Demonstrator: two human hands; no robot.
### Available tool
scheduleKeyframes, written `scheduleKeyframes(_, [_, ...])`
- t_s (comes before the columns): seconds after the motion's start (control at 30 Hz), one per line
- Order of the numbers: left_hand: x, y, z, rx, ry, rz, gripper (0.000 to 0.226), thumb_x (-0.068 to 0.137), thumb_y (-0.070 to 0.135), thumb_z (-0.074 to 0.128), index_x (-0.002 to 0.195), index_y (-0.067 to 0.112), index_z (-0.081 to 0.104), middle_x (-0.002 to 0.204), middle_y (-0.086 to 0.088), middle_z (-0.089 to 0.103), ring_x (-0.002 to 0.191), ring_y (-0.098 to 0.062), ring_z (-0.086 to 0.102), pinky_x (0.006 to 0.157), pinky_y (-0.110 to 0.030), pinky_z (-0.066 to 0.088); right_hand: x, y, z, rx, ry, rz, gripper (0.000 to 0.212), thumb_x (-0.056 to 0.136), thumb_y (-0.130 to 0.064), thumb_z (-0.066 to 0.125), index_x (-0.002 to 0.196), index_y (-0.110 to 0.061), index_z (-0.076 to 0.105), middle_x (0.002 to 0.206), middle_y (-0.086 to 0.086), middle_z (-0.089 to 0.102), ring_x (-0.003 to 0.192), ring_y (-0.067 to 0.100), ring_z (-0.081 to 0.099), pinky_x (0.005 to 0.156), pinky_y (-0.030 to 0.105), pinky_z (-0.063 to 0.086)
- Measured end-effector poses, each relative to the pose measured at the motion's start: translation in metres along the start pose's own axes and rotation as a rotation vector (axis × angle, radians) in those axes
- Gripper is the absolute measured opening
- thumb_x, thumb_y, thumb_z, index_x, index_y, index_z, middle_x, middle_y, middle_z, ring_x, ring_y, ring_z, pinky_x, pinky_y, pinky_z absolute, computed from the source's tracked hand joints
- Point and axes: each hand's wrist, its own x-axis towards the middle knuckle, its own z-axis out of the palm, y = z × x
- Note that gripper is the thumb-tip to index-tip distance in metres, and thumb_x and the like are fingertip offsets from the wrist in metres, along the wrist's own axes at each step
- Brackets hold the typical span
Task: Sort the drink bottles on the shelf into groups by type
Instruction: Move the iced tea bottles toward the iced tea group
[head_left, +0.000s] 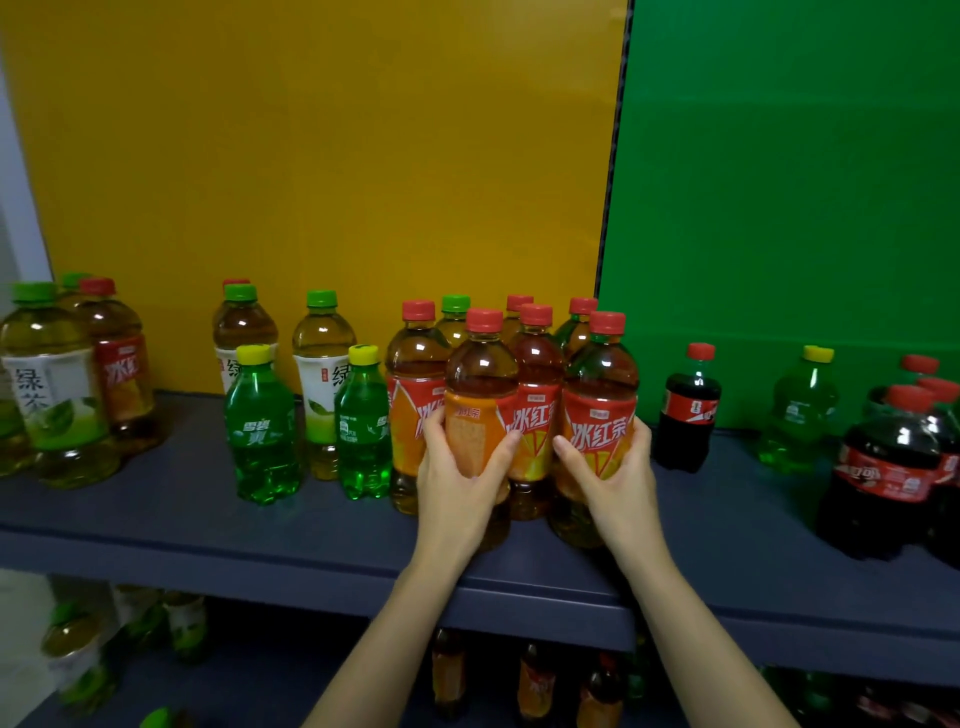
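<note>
Head view: left hand (457, 478) and right hand (608, 478) each grip a red-tea bottle (480, 395) in the central cluster; green-tea bottles (319, 374), lemon-lime sodas (262, 426) and colas (685, 410) remain mixed.

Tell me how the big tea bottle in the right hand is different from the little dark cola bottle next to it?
The tall clear plastic red-labelled tea bottle is taller than the small dark plastic cola bottle. The tea bottle's drink is amber brown; the cola bottle's is nearly black. The right hand grips the tea bottle; the cola bottle stands untouched. Both are upright with red caps and red labels.
</note>
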Motion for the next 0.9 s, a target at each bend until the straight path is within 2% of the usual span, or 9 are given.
scheduleKeyframes(0.1, [-0.004,-0.004,-0.002,0.007,0.007,0.042,0.073,0.075,0.049,0.063,0.136,0.021,0.033,0.126,0.003,0.052,0.112,-0.007,0.053,0.075,-0.002,0.043,-0.004,-0.004,-0.005,-0.022,0.012,-0.007,0.091,0.066,-0.041,0.075,0.140,-0.023,0.024,0.138,0.000,0.043,0.124,0.014,0.045,0.102,0.033,0.040])
scheduleKeyframes(0.17, [-0.008,-0.004,-0.007,0.057,0.039,0.095,0.060,0.080,0.049,0.062,0.130,0.026,0.039,0.125,0.012,0.051,0.114,-0.001,0.050,0.085,-0.006,0.042,-0.012,-0.010,-0.011,-0.079,0.034,-0.034,0.094,0.070,-0.039,0.074,0.144,-0.025,0.017,0.147,-0.004,0.030,0.135,0.012,0.030,0.109,0.031,0.028])
scheduleKeyframes(0.23, [-0.011,-0.004,-0.017,0.101,0.082,0.147,0.044,0.082,0.046,0.060,0.121,0.031,0.045,0.116,0.020,0.051,0.109,0.004,0.050,0.086,-0.006,0.040,-0.023,-0.016,-0.015,-0.155,0.051,-0.106,0.087,0.077,-0.035,0.069,0.146,-0.025,0.016,0.148,-0.008,0.023,0.138,0.010,0.021,0.108,0.029,0.021])
scheduleKeyframes(0.37, [-0.013,-0.011,-0.054,0.169,0.169,0.216,0.020,0.084,0.032,0.057,0.101,0.023,0.057,0.098,0.011,0.060,0.091,-0.007,0.059,0.076,-0.020,0.049,-0.048,-0.027,-0.012,-0.206,0.162,-0.333,0.061,0.082,-0.018,0.067,0.133,-0.024,0.035,0.129,-0.019,0.030,0.130,0.010,0.031,0.104,0.022,0.025])
scheduleKeyframes(0.43, [-0.010,-0.015,-0.075,0.198,0.208,0.246,0.014,0.083,0.028,0.057,0.095,0.020,0.058,0.090,0.007,0.061,0.084,-0.008,0.058,0.073,-0.019,0.047,-0.056,-0.034,-0.003,-0.168,0.188,-0.411,0.047,0.083,-0.016,0.067,0.122,-0.026,0.043,0.116,-0.021,0.039,0.119,0.010,0.041,0.098,0.019,0.033])
scheduleKeyframes(0.57, [-0.003,-0.030,-0.122,0.250,0.309,0.251,0.026,0.080,0.039,0.052,0.096,0.018,0.056,0.091,0.000,0.058,0.086,-0.013,0.057,0.076,-0.022,0.046,-0.070,-0.049,0.037,-0.058,0.026,-0.408,0.031,0.081,-0.023,0.057,0.112,-0.028,0.050,0.111,-0.020,0.050,0.108,0.003,0.050,0.088,0.013,0.041])
scheduleKeyframes(0.7, [0.013,-0.048,-0.161,0.315,0.362,0.214,0.032,0.079,0.029,0.058,0.107,0.020,0.048,0.101,0.002,0.050,0.092,-0.015,0.049,0.080,-0.024,0.041,-0.082,-0.050,0.100,-0.047,-0.158,-0.374,0.038,0.084,-0.021,0.055,0.121,-0.028,0.049,0.119,-0.023,0.048,0.117,-0.004,0.045,0.093,0.006,0.035])
scheduleKeyframes(0.8, [0.034,-0.060,-0.184,0.369,0.282,0.194,0.049,0.079,0.026,0.068,0.120,0.012,0.045,0.110,0.004,0.043,0.103,-0.014,0.047,0.086,-0.022,0.039,-0.079,-0.048,0.143,-0.068,-0.213,-0.338,0.050,0.090,-0.015,0.056,0.134,-0.028,0.037,0.134,-0.022,0.039,0.126,-0.008,0.034,0.102,0.006,0.028])
scheduleKeyframes(0.9, [0.051,-0.073,-0.203,0.366,0.147,0.172,0.062,0.076,0.021,0.074,0.127,0.010,0.041,0.116,0.004,0.041,0.110,-0.013,0.046,0.092,-0.027,0.041,-0.074,-0.047,0.178,-0.158,-0.169,-0.353,0.060,0.091,-0.012,0.054,0.140,-0.028,0.022,0.147,-0.015,0.024,0.134,-0.011,0.018,0.106,0.002,0.016])
